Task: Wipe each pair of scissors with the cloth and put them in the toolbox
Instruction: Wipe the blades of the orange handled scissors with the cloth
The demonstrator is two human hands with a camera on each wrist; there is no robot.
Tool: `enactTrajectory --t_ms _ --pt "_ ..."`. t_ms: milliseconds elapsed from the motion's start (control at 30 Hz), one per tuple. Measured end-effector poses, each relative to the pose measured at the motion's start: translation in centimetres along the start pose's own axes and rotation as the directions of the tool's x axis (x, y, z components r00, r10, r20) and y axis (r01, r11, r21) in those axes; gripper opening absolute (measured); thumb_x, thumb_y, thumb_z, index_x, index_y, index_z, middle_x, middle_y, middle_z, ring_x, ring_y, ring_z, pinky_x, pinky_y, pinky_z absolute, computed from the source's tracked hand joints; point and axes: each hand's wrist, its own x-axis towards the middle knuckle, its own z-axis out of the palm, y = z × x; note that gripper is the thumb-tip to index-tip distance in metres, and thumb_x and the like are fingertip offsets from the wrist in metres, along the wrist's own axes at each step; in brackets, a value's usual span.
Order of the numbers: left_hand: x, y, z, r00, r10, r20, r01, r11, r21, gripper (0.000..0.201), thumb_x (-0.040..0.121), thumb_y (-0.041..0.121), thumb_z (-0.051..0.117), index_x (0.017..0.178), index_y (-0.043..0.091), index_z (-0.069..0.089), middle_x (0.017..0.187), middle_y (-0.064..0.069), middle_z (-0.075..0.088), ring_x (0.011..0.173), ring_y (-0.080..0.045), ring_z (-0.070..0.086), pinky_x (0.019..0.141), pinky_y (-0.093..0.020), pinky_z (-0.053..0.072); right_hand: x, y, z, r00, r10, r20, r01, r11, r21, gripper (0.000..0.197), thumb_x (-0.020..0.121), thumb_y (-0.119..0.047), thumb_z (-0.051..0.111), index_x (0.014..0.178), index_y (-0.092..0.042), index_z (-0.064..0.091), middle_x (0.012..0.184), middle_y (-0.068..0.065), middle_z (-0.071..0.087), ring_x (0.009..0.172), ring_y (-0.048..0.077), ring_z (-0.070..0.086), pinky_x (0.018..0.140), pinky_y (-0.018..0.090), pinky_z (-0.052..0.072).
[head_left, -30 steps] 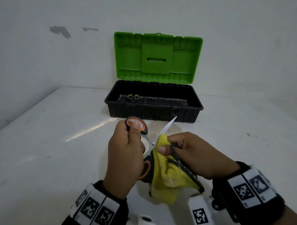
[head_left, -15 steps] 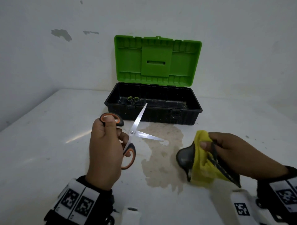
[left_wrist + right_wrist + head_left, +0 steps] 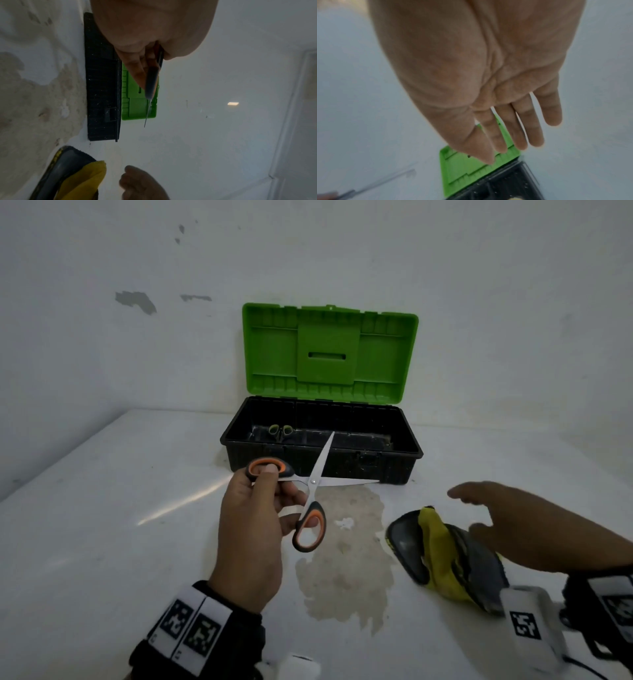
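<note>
My left hand grips the orange-and-black scissors by the handles, blades spread apart, just in front of the toolbox. From the left wrist, one blade of the scissors shows edge-on below the left hand. The black toolbox stands open with its green lid upright; another pair of scissors with green handles lies inside. The yellow-and-grey cloth lies on the table at the right. My right hand hovers just above it, fingers straight, holding nothing; the right hand shows spread fingers.
A white table holds everything, with a brownish damp stain between my hands. White walls close the back and left. The toolbox sits against the back wall.
My right hand has let go of the cloth, which now lies on the table. My left hand has carried the scissors forward toward the toolbox, blades opened wider.
</note>
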Motion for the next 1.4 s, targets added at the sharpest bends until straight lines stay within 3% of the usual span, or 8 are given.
enactTrajectory --t_ms 133,233,333,567,800,1000,1167,1400 --pt "-0.4 -0.3 0.7 1.0 -0.025 0.012 0.025 0.999 -0.023 0.019 0.102 0.017 0.046 0.093 0.016 0.063 0.071 -0.005 0.062 0.069 -0.017 0.066 0.056 -0.034 0.055 -2.1 -4.3 -0.9 0.97 -0.105 -0.22 0.17 0.938 0.301 0.015 0.089 -0.047 0.059 0.092 -0.036 0.069 0.091 -0.021 0.069 0.081 -0.007 0.06 0.07 0.014 0.042" --pt "-1.0 -0.6 1.2 0.998 -0.027 0.049 0.028 0.999 -0.025 0.017 0.102 0.017 0.047 0.099 0.012 0.063 0.074 -0.008 0.064 0.072 -0.017 0.068 0.059 -0.035 0.057 -3.4 -8.4 0.5 0.977 -0.174 -0.12 0.21 0.87 0.445 0.04 0.087 -0.062 0.047 0.074 -0.029 0.066 0.076 -0.011 0.07 0.066 0.0 0.062 0.066 0.02 0.05" --pt "-1.6 -1.0 0.9 0.993 -0.058 0.106 0.057 0.998 0.008 0.018 0.101 0.02 0.05 0.101 0.012 0.065 0.079 -0.008 0.069 0.08 -0.02 0.071 0.067 -0.038 0.058 -3.4 -11.1 3.0 0.981 -0.148 -0.124 0.193 0.777 0.6 0.041 0.091 -0.061 0.039 0.083 -0.029 0.064 0.08 -0.004 0.068 0.069 0.005 0.063 0.067 0.023 0.052" --pt "-1.1 0.0 -1.7 0.958 -0.217 0.187 0.208 0.976 0.065 0.017 0.096 0.014 0.057 0.103 0.004 0.068 0.086 -0.017 0.073 0.083 -0.028 0.074 0.074 -0.036 0.059 -2.3 -12.6 5.1 0.992 -0.116 -0.058 0.099 0.391 0.915 0.022 0.095 -0.026 0.061 0.08 -0.016 0.074 0.073 0.008 0.071 0.055 0.016 0.057 0.054 0.027 0.049" --pt "-0.4 1.3 -3.9 0.964 -0.034 0.264 -0.108 0.856 0.506 0.014 0.086 0.023 0.072 0.098 0.03 0.076 0.082 0.004 0.076 0.072 -0.009 0.068 0.062 -0.023 0.053 -1.7 -12.7 4.9 0.996 -0.07 -0.058 0.074 0.252 0.965 0.024 0.094 -0.018 0.061 0.077 -0.007 0.073 0.064 0.003 0.067 0.05 0.013 0.053 0.05 0.022 0.045" --pt "-0.6 0.8 -3.8 0.955 -0.062 0.292 -0.098 0.859 0.503 0.015 0.081 0.015 0.077 0.093 0.024 0.077 0.075 -0.004 0.075 0.065 -0.016 0.067 0.056 -0.024 0.051 -1.0 -13.2 5.8 0.999 -0.022 0.038 -0.037 0.013 0.999 0.019 0.089 -0.019 0.064 0.083 -0.003 0.073 0.072 0.011 0.066 0.05 0.013 0.053 0.047 0.024 0.047" --pt "-1.2 0.0 -3.7 0.949 -0.103 0.297 -0.065 0.86 0.506 0.015 0.08 0.011 0.077 0.088 0.023 0.077 0.073 -0.007 0.074 0.063 -0.015 0.068 0.056 -0.024 0.053 -1.2 -14.0 7.2 0.999 -0.007 0.054 -0.054 -0.056 0.997 0.021 0.09 -0.019 0.065 0.089 0.0 0.073 0.073 0.011 0.066 0.052 0.014 0.054 0.049 0.025 0.048" --pt "0.4 1.3 -4.4 0.933 -0.053 0.357 -0.199 0.751 0.63 0.017 0.079 0.01 0.078 0.085 0.026 0.075 0.074 0.004 0.075 0.067 -0.006 0.069 0.058 -0.019 0.05 -0.7 -13.5 6.1 0.993 -0.024 0.116 -0.115 0.027 0.993 0.027 0.088 -0.031 0.065 0.091 -0.007 0.078 0.097 0.011 0.074 0.074 0.018 0.064 0.059 0.029 0.051"
